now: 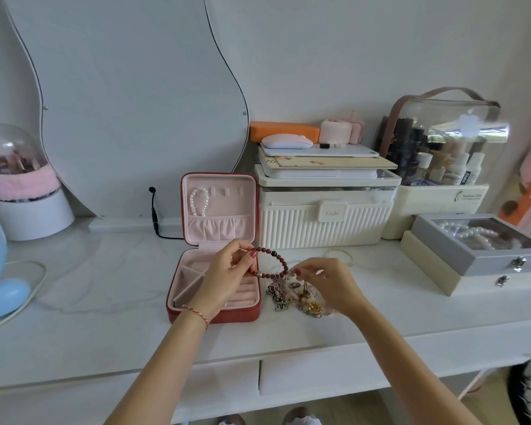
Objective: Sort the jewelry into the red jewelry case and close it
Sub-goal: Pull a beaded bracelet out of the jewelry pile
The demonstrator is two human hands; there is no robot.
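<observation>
Red beads form a bracelet (pixel 269 261) pinched between both hands: the left hand (pixel 227 271) over the open case (pixel 215 314), the right hand (pixel 325 283) over the jewelry pile (pixel 295 297) beside it, near the table's (pixel 105 286) front edge.

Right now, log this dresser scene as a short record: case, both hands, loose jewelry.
case: red jewelry case open on the white dresser top, lid upright
in lid: pearl bracelet hanging on a hook
left hand: left hand over the case, pinching the dark red bead bracelet
right hand: right hand pinching the same bracelet's other end
bracelet: held in the air between the hands
loose jewelry: tangled pile right of the case; thin bangle behind it
task state: case not closed
</observation>
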